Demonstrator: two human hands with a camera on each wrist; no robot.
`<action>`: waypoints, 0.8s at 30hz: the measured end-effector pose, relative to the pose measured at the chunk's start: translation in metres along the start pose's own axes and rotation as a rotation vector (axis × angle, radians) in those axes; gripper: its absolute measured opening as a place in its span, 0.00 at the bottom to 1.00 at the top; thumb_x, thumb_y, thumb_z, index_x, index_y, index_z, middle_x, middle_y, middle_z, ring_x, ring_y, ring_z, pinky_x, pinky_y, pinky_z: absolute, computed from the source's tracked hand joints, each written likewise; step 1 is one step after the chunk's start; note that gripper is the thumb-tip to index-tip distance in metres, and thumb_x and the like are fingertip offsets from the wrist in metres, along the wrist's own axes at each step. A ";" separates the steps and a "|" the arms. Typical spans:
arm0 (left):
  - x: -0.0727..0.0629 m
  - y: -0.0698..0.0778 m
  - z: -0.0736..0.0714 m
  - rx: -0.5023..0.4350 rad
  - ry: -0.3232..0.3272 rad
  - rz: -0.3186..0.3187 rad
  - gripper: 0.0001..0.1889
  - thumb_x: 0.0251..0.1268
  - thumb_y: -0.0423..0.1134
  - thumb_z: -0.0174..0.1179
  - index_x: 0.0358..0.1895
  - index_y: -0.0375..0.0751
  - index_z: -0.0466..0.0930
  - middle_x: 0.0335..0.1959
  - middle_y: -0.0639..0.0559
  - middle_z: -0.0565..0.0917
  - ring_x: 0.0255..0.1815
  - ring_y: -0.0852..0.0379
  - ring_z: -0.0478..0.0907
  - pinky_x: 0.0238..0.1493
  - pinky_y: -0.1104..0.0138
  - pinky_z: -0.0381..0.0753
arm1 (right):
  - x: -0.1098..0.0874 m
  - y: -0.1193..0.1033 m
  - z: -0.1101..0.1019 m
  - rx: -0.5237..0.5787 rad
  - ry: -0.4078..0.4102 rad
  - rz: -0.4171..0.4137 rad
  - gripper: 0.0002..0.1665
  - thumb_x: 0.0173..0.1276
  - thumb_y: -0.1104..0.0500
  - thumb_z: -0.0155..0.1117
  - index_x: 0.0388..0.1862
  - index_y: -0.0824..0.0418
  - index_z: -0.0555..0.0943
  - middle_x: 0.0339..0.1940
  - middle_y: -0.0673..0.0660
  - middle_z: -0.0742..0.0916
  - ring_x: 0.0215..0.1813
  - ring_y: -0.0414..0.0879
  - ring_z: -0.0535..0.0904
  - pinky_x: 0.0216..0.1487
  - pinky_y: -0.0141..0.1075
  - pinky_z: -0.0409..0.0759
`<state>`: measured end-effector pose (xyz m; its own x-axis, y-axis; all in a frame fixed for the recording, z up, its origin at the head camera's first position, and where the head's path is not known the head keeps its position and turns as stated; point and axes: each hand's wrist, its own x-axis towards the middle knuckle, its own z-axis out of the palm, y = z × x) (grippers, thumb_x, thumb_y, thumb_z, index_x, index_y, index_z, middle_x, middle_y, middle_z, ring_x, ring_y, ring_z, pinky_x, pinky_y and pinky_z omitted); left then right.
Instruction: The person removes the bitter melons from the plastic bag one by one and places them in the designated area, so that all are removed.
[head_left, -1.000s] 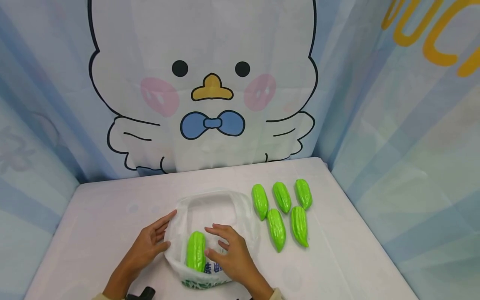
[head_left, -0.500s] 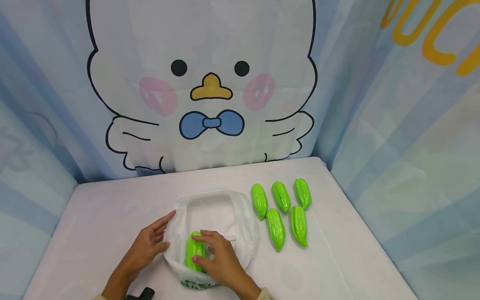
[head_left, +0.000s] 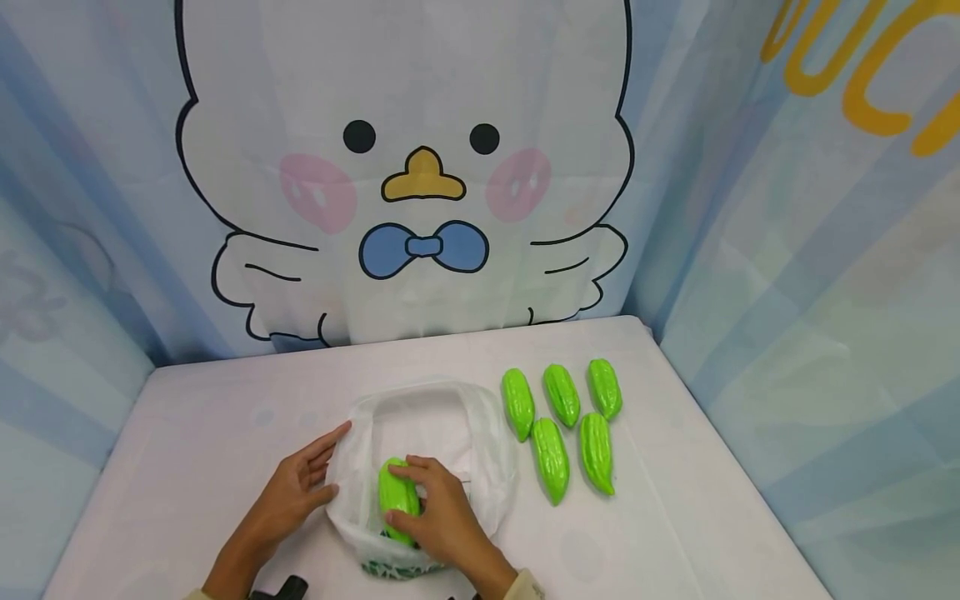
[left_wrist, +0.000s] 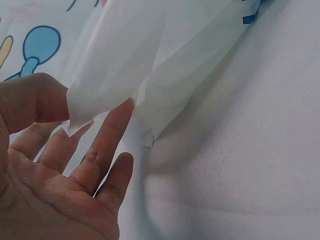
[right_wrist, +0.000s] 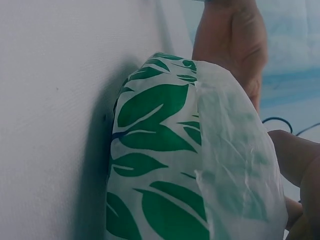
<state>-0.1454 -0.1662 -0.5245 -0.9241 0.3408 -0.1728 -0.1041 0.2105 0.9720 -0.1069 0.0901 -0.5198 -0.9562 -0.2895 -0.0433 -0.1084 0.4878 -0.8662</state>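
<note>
A white plastic bag (head_left: 495, 500) stands with its mouth held wide on the table; green leaf print shows low on its outside. My left hand (head_left: 296, 492) touches the bag's left side, thumb and fingers spread. In the left wrist view, plastic film hides the thumb tip. Inside the bag, my right hand (head_left: 442, 508) grips a bright green, ridged bitter melon (head_left: 393, 492) between thumb and fingers. The melon leans slightly. In the right wrist view, the leaf-printed bag wall (right_wrist: 155, 165) hides it; part of the right hand shows at the edge.
Several more bitter melons (head_left: 551, 458) lie in two rows on the white-covered table (head_left: 697, 517), right of the bag. A dark device part (head_left: 288, 587) shows by the left wrist. Printed curtains (head_left: 420, 292) enclose the back and sides.
My right hand moved left onto the bitter melon and took hold of it. The melon has since shifted slightly right and tilted. My left hand stays at the bag's side.
</note>
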 end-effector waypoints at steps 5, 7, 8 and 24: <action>0.000 0.000 0.000 -0.004 0.001 -0.007 0.47 0.66 0.25 0.62 0.86 0.55 0.57 0.87 0.46 0.59 0.85 0.39 0.62 0.73 0.61 0.79 | 0.001 0.002 -0.005 0.064 0.011 0.016 0.34 0.66 0.56 0.80 0.71 0.53 0.83 0.76 0.62 0.78 0.78 0.62 0.74 0.62 0.38 0.88; 0.000 0.001 0.000 -0.004 0.001 -0.009 0.47 0.66 0.25 0.62 0.86 0.55 0.57 0.87 0.46 0.59 0.85 0.39 0.62 0.73 0.62 0.79 | 0.001 0.003 -0.008 0.104 0.015 0.023 0.34 0.66 0.57 0.79 0.72 0.52 0.82 0.77 0.62 0.77 0.79 0.62 0.73 0.63 0.39 0.87; 0.000 0.001 0.000 -0.004 0.001 -0.010 0.47 0.66 0.25 0.62 0.86 0.55 0.57 0.87 0.46 0.59 0.85 0.39 0.62 0.73 0.63 0.79 | 0.002 0.004 -0.010 0.124 0.015 0.024 0.34 0.67 0.57 0.79 0.72 0.52 0.82 0.78 0.62 0.76 0.79 0.63 0.72 0.63 0.39 0.87; 0.002 0.001 0.000 0.006 0.012 -0.029 0.47 0.66 0.24 0.62 0.86 0.56 0.58 0.87 0.46 0.58 0.85 0.40 0.61 0.75 0.58 0.77 | 0.003 0.013 -0.040 0.166 0.100 -0.020 0.37 0.66 0.59 0.79 0.74 0.48 0.81 0.81 0.60 0.73 0.80 0.60 0.72 0.65 0.47 0.86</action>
<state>-0.1471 -0.1658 -0.5239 -0.9250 0.3237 -0.1990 -0.1289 0.2253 0.9657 -0.1217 0.1290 -0.5114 -0.9774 -0.2109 0.0171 -0.0893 0.3379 -0.9369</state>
